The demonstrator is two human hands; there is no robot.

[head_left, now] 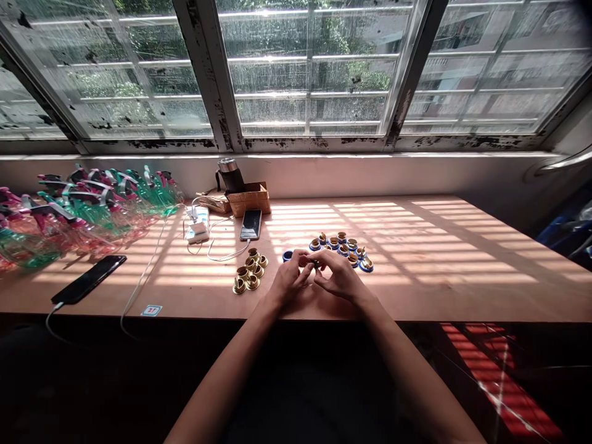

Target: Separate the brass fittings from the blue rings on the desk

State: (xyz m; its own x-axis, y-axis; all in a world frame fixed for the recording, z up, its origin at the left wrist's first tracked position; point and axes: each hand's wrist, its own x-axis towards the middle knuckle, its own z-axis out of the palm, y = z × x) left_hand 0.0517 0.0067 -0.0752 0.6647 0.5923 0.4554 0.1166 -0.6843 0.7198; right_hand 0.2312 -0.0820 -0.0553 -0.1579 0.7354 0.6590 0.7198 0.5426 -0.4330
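Pinching a small dark piece [316,264] between curled, nearly closed fingers, left hand [292,275] and right hand [340,275] meet above the counter [439,296]. To their left, about seven plain gold cups [252,283], probably undone. Blue cap [287,255] just past left hand. Beyond right hand, more numerous blue-rimmed gold cups [343,250], likely finished; over half done, I'd judge.

sunlit windows [268,80] stripe the table [444,293]; foreground dark.

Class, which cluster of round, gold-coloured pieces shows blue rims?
The blue-rimmed cluster just beyond the right hand; the all-gold cluster, left of the left hand, shows none.
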